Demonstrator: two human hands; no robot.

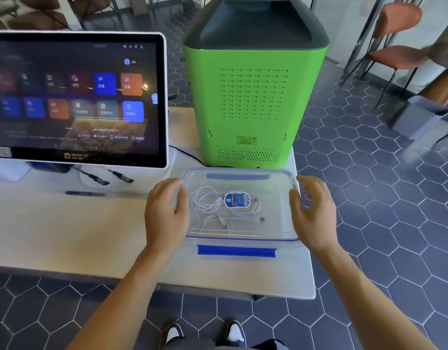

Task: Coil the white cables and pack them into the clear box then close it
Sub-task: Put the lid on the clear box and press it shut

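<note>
A clear plastic box (281, 231) with blue latches sits on the table's right end, its clear lid lying on top. Through the lid I see coiled white cables (207, 202) and a blue-and-white label (237, 199). The near blue latch (236, 250) sticks out flat toward me. My left hand (166, 215) rests against the box's left side, fingers spread and curled at the lid's edge. At the right side my right hand (312, 213) hovers with its fingers apart, close to the lid's rim. Neither hand grips anything that I can make out.
A green machine (250, 97) stands right behind the box. A touchscreen terminal (76, 97) fills the table's left back, with black pens (119, 176) before it. The table edge (311, 274) runs just right of the box. Chairs and a grey bin (417, 117) stand beyond.
</note>
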